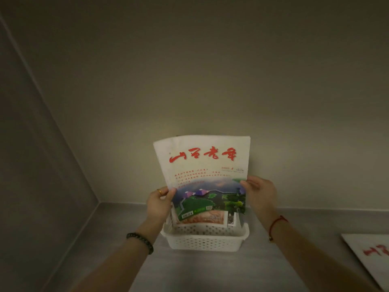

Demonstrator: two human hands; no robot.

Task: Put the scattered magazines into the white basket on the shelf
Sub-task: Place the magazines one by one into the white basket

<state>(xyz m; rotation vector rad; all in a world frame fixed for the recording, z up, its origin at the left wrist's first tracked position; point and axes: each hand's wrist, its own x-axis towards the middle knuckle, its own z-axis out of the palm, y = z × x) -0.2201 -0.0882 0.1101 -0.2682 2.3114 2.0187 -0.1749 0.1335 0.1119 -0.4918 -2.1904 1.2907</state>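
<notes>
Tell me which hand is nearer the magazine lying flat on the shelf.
Right. The right hand sits left of the flat magazine; the left hand sits farther left, beyond the held magazine.

Dim, soft focus; wide-angle edge distortion

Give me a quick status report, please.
Left hand and right hand grip the upright magazine by its sides. Lower edge over the white basket; other magazines inside. Loose magazine on the shelf, far right.
</notes>
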